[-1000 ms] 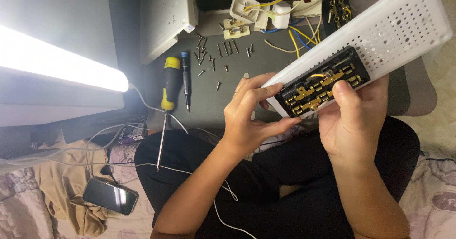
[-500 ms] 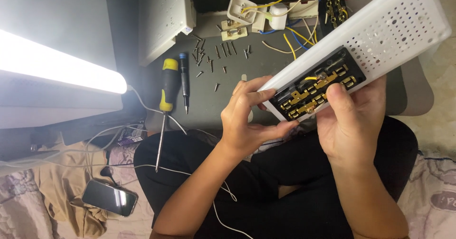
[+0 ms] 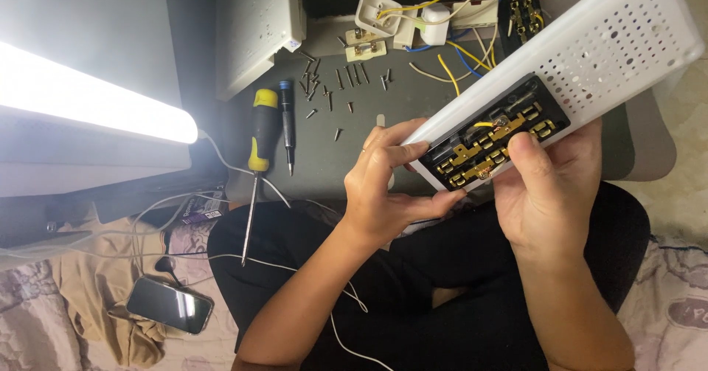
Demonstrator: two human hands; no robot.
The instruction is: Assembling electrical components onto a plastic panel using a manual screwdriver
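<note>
The person sits with legs in black trousers and holds a long white casing (image 3: 568,65) with both hands, a little right of the centre of the frame. The casing goes up diagonally to the upper right corner. It has many small holes on the upper side, and its lower end is open, so a black block (image 3: 495,136) with brass strips shows inside.

The left hand (image 3: 389,186) is at the lower end of the casing. Its fingers are curled on the corner of the casing and the thumb goes under it, so this hand grips the end. The right hand (image 3: 549,194) supports the casing from below, and its thumb (image 3: 525,152) presses on the brass strips of the block. Both hands are closed on the casing, not wide.

Behind the hands is a dark mat (image 3: 383,142). On it, left of centre, lies a yellow and black screwdriver (image 3: 258,146), and just beside it a thin dark one (image 3: 286,124). Small screws (image 3: 335,91) lie scattered near the upper middle. At the top are white plastic parts (image 3: 380,17) with yellow, blue and white wires (image 3: 450,65). A white panel (image 3: 258,28) lies in the upper left part. A bright lamp (image 3: 96,109) shines at the left edge. A phone (image 3: 169,304) lies on a cloth (image 3: 88,304) in the lower left.
</note>
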